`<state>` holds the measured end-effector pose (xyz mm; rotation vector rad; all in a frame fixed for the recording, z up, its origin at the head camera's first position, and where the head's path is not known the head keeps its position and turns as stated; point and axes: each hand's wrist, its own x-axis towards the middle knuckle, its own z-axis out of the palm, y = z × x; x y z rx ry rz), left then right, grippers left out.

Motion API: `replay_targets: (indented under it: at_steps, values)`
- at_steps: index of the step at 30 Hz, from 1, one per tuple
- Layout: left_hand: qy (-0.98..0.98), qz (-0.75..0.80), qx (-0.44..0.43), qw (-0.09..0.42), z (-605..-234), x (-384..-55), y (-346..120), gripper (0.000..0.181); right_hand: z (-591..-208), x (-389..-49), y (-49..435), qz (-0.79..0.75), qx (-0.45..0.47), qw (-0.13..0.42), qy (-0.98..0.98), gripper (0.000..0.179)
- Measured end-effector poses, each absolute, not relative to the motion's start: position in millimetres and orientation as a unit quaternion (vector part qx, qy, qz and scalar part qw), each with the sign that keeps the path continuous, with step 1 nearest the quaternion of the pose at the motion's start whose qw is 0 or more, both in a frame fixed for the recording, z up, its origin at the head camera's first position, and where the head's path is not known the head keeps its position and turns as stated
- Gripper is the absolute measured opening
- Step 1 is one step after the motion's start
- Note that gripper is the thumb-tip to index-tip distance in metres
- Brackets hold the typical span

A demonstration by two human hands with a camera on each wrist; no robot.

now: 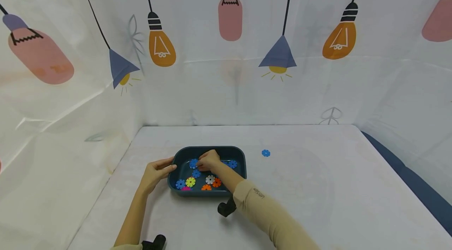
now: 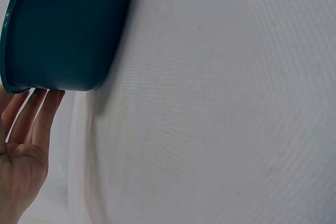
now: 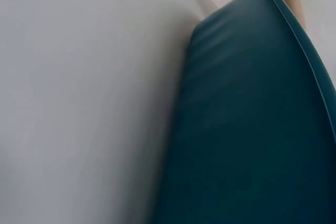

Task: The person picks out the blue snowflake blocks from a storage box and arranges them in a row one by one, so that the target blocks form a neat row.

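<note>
**Right hand in tray, pinch unreadable**

Right hand (image 1: 209,160) is down in the tray (image 1: 197,194) among flower-shaped discs (image 1: 190,181), fingers curled; I can't tell whether they pinch one. Blue disc (image 1: 193,163) just beside them. Left hand (image 1: 157,172), fingers fairly straight, touches the tray's left end. I'd brace lightly there, pinch a single disc by its edge. Lone blue disc (image 1: 266,153) lies right of the tray.
</note>
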<state>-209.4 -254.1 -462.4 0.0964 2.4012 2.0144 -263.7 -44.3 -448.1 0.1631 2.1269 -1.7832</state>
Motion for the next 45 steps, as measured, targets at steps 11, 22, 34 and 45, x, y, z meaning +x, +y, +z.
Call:
replay_targets:
  at_steps: [11, 22, 34, 45]
  values:
    - [0.762, 0.647, 0.030, 0.006, -462.2, -209.1, -252.5, 0.045, -450.2, -265.1, -73.2, -0.640, 0.087, 0.183, 0.741, 0.031]
    - [0.759, 0.650, 0.037, 0.007, -462.4, -208.3, -252.6, 0.045, -450.1, -256.0, -94.1, -0.673, 0.080, 0.208, 0.705, 0.032]
    - [0.765, 0.643, 0.028, 0.004, -464.8, -209.2, -253.6, 0.046, -453.5, -262.2, -79.6, -0.719, 0.054, 0.242, 0.649, 0.023]
    - [0.772, 0.636, 0.013, 0.000, -464.2, -209.6, -253.3, 0.046, -441.8, -267.2, -27.2, -0.728, -0.005, 0.240, 0.642, 0.032]
